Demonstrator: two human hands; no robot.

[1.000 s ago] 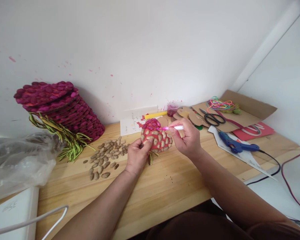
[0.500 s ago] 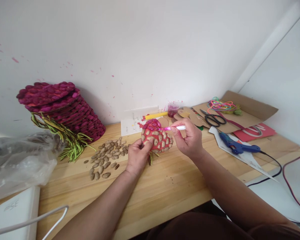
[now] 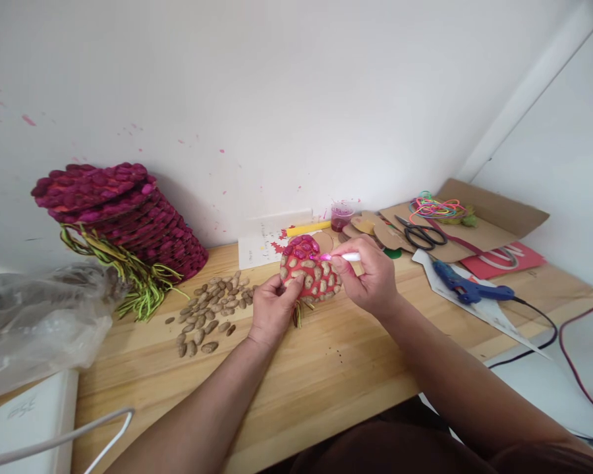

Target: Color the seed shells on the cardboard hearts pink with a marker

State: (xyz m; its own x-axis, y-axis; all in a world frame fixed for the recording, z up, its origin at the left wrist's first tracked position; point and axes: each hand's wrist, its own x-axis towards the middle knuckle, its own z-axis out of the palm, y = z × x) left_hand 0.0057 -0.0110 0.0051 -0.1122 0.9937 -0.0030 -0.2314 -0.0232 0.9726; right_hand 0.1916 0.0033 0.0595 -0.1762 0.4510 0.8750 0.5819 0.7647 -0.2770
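My left hand (image 3: 275, 304) grips the lower left edge of a red disc covered with peanut shells (image 3: 316, 280), thumb on top. Shells at its upper left are painted wet magenta; the others are bare tan. Greenish strings hang from the disc's lower edge. Between the fingers of my right hand (image 3: 370, 276) is a white-handled paintbrush (image 3: 352, 257), its magenta tip at the edge of the painted shells. Loose peanut shells (image 3: 212, 309) lie on the wooden table left of the disc. Behind it stands a clear cup of magenta paint (image 3: 341, 216).
A tall stack of magenta shell-covered discs (image 3: 128, 217) with green strings leans at the left, by a plastic bag (image 3: 44, 322) and a white box (image 3: 34, 421). On the right lie scissors (image 3: 425, 235), a blue glue gun (image 3: 467, 286), cardboard and coloured cords (image 3: 437, 207). A yellow stick (image 3: 307, 228) lies behind.
My right hand and the brush have shifted slightly left and down over the disc. The left hand keeps its hold and the disc stays nearly in place.
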